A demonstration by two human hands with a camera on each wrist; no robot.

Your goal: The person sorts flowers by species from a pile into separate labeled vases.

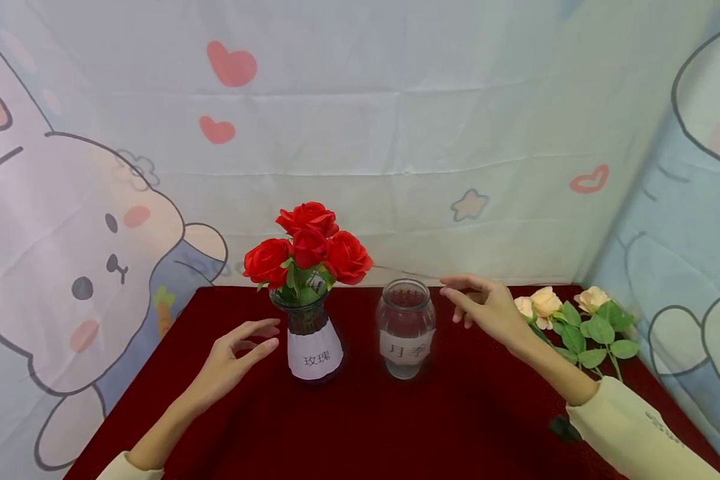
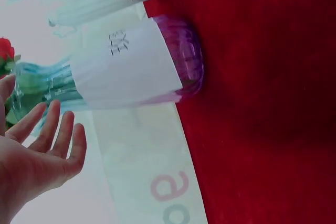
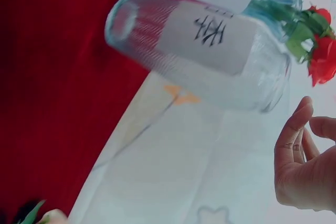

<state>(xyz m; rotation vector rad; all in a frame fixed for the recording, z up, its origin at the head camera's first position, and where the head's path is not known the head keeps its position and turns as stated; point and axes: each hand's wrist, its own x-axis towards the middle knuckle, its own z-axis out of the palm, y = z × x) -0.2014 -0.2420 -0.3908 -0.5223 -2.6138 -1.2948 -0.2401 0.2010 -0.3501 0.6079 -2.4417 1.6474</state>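
Observation:
A glass vase [image 1: 315,353] with a white paper label and a purple base holds several red roses [image 1: 309,247]. My left hand [image 1: 234,360] is just left of this vase, fingers loosely bent and nothing in them; in the left wrist view the fingers [image 2: 50,129] are beside the vase's neck. To the right stands a clear glass jar [image 1: 407,327] with a paper label and nothing inside. My right hand [image 1: 486,310] hovers right of the jar's rim, fingers slightly bent and holding nothing; the right wrist view shows the fingertips apart from the jar [image 3: 210,51].
Several pale peach flowers [image 1: 546,303] with green leaves [image 1: 597,330] lie at the right of the dark red tablecloth [image 1: 360,433]. A small dark green leaf [image 1: 564,430] lies near the right forearm. Behind the table hangs a cartoon-printed cloth [image 1: 396,133].

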